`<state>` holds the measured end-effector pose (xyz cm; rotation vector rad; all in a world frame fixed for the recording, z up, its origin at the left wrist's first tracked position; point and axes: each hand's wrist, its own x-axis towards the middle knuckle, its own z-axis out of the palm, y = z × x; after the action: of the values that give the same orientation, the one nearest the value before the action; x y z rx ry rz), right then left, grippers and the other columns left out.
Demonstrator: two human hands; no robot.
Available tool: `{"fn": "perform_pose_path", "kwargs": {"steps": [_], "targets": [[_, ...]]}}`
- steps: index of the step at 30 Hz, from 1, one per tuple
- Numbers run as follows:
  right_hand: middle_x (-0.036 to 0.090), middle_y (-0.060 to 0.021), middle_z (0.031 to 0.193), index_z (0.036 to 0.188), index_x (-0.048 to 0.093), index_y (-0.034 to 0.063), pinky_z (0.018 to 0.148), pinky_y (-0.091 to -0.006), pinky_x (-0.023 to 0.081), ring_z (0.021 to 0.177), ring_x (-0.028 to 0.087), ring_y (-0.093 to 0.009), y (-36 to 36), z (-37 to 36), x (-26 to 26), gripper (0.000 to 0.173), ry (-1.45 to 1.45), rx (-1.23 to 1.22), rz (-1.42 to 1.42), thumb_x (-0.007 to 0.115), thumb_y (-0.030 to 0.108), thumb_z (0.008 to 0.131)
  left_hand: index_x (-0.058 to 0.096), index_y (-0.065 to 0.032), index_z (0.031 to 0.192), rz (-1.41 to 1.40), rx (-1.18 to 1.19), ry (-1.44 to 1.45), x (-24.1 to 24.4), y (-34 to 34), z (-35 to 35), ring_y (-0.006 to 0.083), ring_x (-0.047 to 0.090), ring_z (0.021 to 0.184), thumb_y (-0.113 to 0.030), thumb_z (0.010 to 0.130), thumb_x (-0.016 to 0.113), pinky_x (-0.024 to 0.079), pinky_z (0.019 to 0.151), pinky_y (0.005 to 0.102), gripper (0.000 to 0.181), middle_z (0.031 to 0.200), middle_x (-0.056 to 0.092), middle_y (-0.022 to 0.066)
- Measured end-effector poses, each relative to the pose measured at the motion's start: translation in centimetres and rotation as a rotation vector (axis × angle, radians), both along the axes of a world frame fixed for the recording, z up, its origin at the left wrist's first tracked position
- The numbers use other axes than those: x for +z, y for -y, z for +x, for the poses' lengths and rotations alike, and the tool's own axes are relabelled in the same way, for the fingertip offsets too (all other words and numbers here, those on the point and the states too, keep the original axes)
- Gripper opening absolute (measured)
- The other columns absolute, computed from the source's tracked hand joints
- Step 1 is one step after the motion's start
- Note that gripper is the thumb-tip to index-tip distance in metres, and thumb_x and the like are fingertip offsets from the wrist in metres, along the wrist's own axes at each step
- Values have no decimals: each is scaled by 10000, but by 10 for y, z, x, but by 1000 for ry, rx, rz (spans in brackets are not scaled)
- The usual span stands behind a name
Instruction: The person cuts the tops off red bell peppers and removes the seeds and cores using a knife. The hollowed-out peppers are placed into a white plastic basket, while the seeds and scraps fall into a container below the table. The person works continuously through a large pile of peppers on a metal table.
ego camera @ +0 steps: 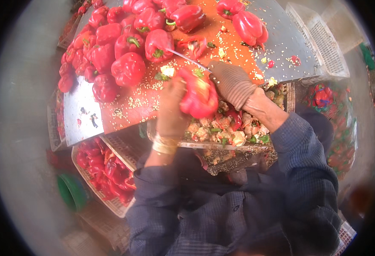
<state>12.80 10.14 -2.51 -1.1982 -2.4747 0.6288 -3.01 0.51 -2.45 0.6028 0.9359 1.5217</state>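
My left hand (pixel 172 108), in a brown glove, grips a red bell pepper (pixel 200 96) over the near edge of the orange cutting board (pixel 136 108). The pepper is blurred, and a pale patch shows on its upper side. In its brown ribbed glove, my right hand (pixel 230 81) is closed around a knife whose handle is hidden. The thin knife blade (pixel 187 58) points up and left across the board, towards a whole red pepper (pixel 158 45). Below both hands sits a crate (pixel 206 145) of pepper cores, seeds and green stems.
Whole red peppers (pixel 102 57) are heaped at the board's left, and more (pixel 248 27) lie at its upper right. Loose seeds litter the board and metal table (pixel 283 48). A crate of cut peppers (pixel 110 172) stands lower left. White crates (pixel 328 48) and a filled mesh sack (pixel 338 137) are at right.
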Motion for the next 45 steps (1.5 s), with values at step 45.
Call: {"fn": "perform_pose_path", "kwargs": {"steps": [45], "targets": [[633,-19,850,1021,614,55,604,-250,496,749,604,-101,44,-20,2,305,-1253,-303,-1229,608,340,914,561,41,1124,376,180,-660,-7,-9,0,135,550,888,-269,1010,443,462,793,296,350,996,614,81]]}}
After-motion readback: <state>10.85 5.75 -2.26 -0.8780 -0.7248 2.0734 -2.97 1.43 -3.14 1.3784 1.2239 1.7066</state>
